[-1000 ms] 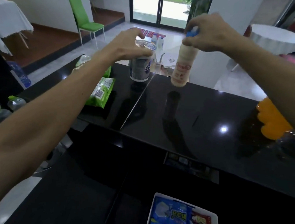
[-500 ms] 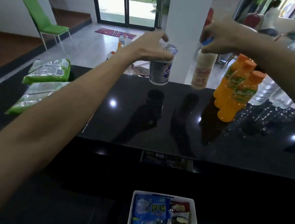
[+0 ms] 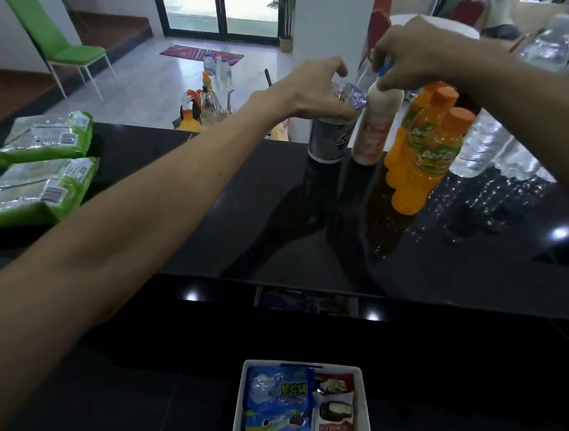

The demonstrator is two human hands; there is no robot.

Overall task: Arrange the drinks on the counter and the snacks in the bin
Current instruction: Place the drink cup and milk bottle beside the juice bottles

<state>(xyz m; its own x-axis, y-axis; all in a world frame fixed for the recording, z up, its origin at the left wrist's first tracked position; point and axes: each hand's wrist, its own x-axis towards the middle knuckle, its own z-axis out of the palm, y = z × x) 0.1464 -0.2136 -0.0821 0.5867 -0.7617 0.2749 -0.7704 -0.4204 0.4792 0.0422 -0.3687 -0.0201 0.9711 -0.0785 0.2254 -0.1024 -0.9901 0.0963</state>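
My left hand grips the rim of a blue and white cup standing on the black counter. My right hand pinches the blue cap of a cream-coloured bottle right beside the cup, its base at the counter. Three orange juice bottles stand in a row just right of it. A white bin at the bottom holds several snack packs, among them a blue packet.
Two green packets lie on the counter's left end. Clear water bottles stand at the far right behind the orange ones. Beyond the counter are a green chair, bottles on the floor and a glass door.
Both hands have carried the cup and the cream bottle rightward along the counter, up against the orange bottles. The view has swung right with them.
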